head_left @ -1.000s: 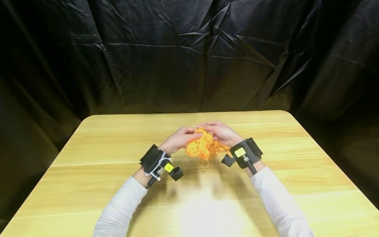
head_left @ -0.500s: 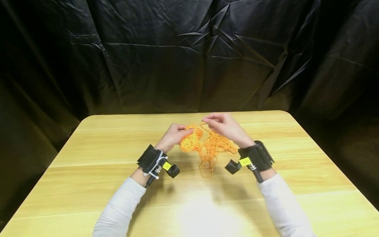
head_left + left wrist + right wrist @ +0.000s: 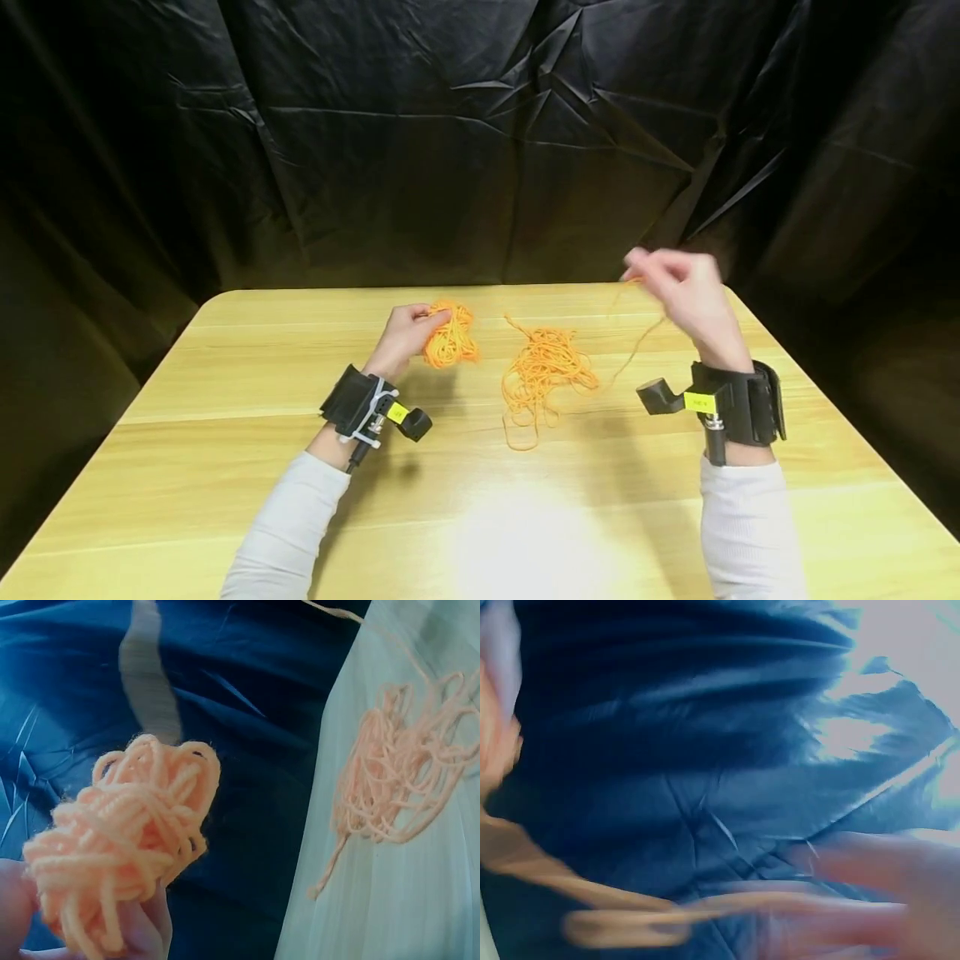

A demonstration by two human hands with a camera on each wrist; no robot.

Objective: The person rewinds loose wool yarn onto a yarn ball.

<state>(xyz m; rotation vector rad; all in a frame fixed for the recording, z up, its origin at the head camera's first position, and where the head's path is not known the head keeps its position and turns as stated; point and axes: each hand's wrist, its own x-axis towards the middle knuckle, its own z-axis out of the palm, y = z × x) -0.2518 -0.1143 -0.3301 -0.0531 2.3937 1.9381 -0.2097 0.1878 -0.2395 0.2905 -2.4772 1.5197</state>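
My left hand (image 3: pixel 405 337) grips a wound bundle of orange yarn (image 3: pixel 450 335), held up over the table at left of centre. In the left wrist view the bundle (image 3: pixel 124 840) shows its crossed, looped strands, with fingers beneath it. To the right, a loose tangle of the same yarn (image 3: pixel 549 367) lies on the table, one loop trailing toward the front. My right hand (image 3: pixel 690 296) is raised near the far right corner, pinching a strand of yarn (image 3: pixel 641 343) that hangs down toward the tangle. The right wrist view is blurred by motion; a yarn strand (image 3: pixel 622 928) runs to the fingers.
The pale wooden table (image 3: pixel 225 492) has rounded far corners. Behind it hangs a black curtain (image 3: pixel 390 183). Each wrist wears a black band with a camera mount; the right mount (image 3: pixel 663 397) juts out over the table.
The hands have parted: my left moves left with the yarn bundle, my right goes up and right, drawing out a strand. The tangle now lies apart from the bundle on the table.
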